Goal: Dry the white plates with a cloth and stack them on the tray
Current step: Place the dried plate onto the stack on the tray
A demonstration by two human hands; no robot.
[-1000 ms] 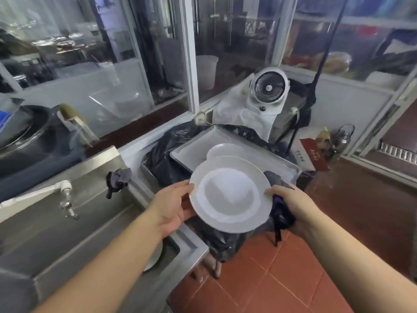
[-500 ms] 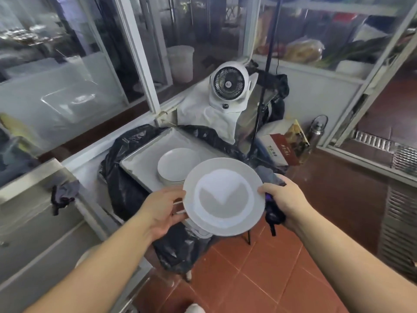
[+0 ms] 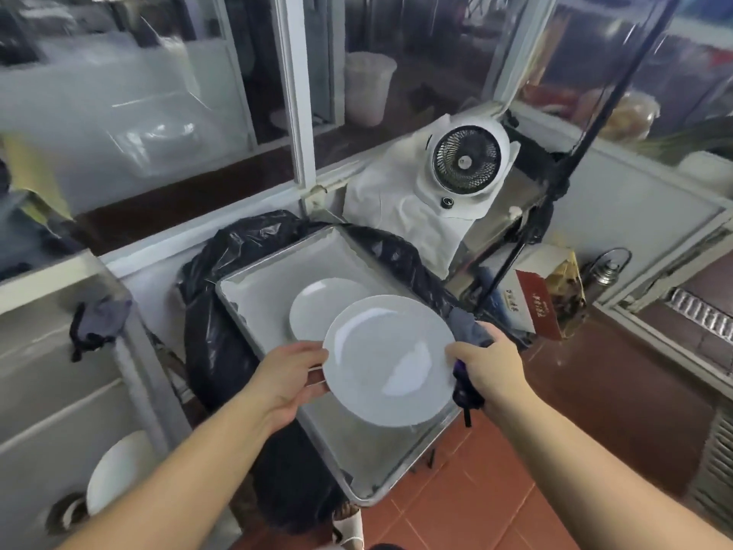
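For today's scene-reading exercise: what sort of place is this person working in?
Probably a dishwashing corner of a commercial kitchen: a steel sink holding a plate, a metal tray with stacked plates, and glass partitions.

Head view: single wide-angle camera, looked forward and down, close over both forearms toward tray (image 3: 254, 295) and tiled floor (image 3: 476, 506).
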